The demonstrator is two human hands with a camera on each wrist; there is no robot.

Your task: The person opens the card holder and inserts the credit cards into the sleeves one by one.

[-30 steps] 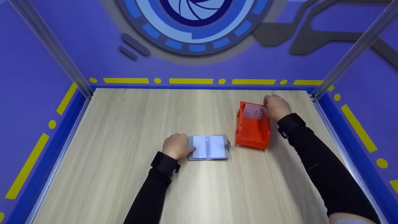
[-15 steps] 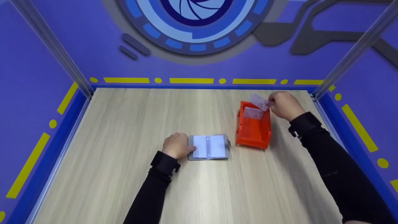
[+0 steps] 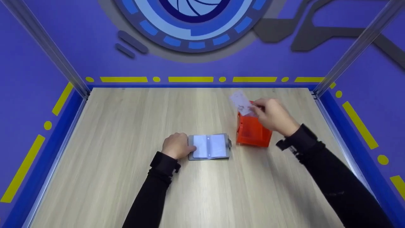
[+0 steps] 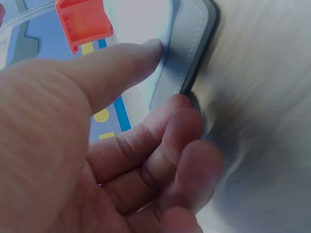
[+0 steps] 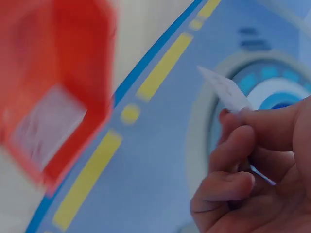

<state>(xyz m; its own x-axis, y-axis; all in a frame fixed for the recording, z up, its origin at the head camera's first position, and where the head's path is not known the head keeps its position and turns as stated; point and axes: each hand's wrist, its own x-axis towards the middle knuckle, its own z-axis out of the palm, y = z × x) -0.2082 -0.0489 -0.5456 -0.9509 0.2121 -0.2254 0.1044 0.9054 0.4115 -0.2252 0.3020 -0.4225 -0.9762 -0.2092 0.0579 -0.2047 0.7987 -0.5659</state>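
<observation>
A small grey card holder point(image 3: 218, 145) lies spread open on the table, with pale clear sleeves inside and a clasp at its right edge. My left hand point(image 3: 177, 145) grips its left edge; in the left wrist view the thumb point(image 4: 126, 60) lies over the sleeve and the fingers curl at the cover's stitched edge point(image 4: 187, 46). My right hand point(image 3: 275, 116) pinches a thin pale printed card point(image 3: 239, 102) by one end, above the back of the orange-red bin point(image 3: 253, 134). Another card point(image 5: 51, 124) rests inside that bin, seen in the right wrist view.
The wood-grain table point(image 3: 126, 126) is bounded by a blue-purple back wall point(image 3: 190, 68) and side walls with yellow dashes. Metal posts point(image 3: 354, 47) stand at the back corners. The bin stands just right of the card holder.
My right hand has lifted a card out of the bin and carried it up and left over the bin's back edge. My left hand stays on the card holder.
</observation>
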